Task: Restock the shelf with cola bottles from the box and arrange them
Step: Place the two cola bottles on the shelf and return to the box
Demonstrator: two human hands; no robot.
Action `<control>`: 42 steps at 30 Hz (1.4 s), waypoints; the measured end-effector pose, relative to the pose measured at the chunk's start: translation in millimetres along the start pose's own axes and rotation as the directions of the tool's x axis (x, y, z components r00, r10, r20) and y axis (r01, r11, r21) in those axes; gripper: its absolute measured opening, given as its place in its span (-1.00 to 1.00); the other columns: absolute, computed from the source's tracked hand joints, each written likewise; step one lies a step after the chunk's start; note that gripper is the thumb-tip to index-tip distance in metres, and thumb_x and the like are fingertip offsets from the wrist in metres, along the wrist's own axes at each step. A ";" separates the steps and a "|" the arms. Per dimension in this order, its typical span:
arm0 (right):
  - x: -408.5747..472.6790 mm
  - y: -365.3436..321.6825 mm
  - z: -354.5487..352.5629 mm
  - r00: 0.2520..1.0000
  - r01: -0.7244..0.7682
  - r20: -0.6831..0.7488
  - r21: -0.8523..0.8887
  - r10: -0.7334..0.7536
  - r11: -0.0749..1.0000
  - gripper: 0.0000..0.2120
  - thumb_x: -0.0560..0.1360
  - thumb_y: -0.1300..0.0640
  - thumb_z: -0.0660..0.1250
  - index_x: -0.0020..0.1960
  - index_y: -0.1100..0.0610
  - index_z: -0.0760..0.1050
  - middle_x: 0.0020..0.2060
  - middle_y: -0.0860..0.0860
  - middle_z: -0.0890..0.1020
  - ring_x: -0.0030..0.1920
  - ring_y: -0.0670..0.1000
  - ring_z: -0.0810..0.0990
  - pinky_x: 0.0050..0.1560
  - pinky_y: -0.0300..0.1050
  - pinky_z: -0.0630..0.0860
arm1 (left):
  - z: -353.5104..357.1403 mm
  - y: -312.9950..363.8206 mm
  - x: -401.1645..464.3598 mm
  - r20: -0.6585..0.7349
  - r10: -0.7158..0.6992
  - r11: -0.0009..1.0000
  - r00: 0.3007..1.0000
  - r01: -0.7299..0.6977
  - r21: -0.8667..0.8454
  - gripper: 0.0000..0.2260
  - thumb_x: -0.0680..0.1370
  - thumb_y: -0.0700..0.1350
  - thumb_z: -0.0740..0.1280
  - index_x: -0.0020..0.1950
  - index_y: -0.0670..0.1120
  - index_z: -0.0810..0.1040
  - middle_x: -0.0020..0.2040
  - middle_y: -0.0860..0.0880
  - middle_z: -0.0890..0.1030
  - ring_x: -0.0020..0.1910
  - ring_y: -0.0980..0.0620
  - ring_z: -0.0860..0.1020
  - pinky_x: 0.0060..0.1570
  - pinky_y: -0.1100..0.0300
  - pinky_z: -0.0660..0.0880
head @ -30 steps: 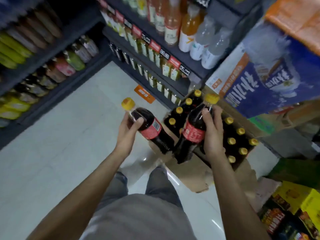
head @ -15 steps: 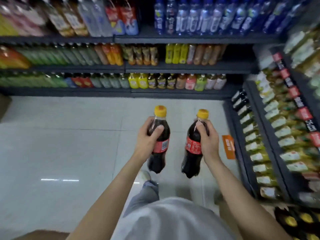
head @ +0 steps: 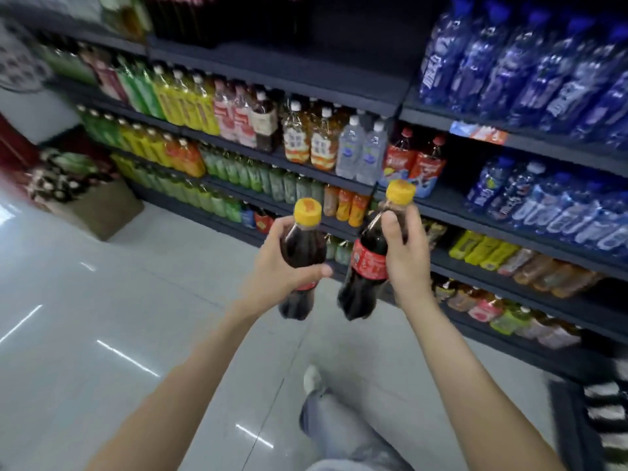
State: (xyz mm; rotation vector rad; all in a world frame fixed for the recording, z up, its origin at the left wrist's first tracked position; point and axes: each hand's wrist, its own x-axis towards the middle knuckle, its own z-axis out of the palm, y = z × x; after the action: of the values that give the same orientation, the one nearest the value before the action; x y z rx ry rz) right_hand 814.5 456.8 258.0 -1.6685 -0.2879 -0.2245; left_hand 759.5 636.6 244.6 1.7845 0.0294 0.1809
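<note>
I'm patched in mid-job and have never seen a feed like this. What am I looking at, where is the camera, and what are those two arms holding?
There is no machine here: these are a person's bare arms, filmed by one wide-angle camera worn on their head, looking forward and down. The left hand grips one cola bottle around its body, and the right hand grips a second cola bottle near its shoulder. Both bottles have yellow caps and stand roughly upright in the air, above the pale floor. Ahead are dark shelves packed with drinks, blue water bottles on the right. The picture is blurred, so labels are unreadable.
</note>
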 end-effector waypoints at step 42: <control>565.7 126.3 244.5 0.975 0.200 -0.055 -0.197 -0.214 0.960 0.00 0.39 0.26 0.47 0.48 -0.20 -0.17 0.44 -0.25 0.17 0.39 -0.32 0.23 0.28 -0.50 0.23 | -174.4 -98.6 663.9 0.134 0.449 0.879 0.883 -0.464 0.110 -0.13 0.43 0.03 0.46 0.55 0.03 -0.04 0.49 0.06 0.27 0.44 0.14 0.29 0.42 0.07 0.30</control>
State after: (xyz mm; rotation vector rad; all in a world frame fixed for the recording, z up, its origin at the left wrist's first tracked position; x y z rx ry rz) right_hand 1385.8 718.6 287.3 -1.8148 -0.3949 -0.4848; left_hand 1398.6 905.7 255.9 1.9155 -0.4726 0.4343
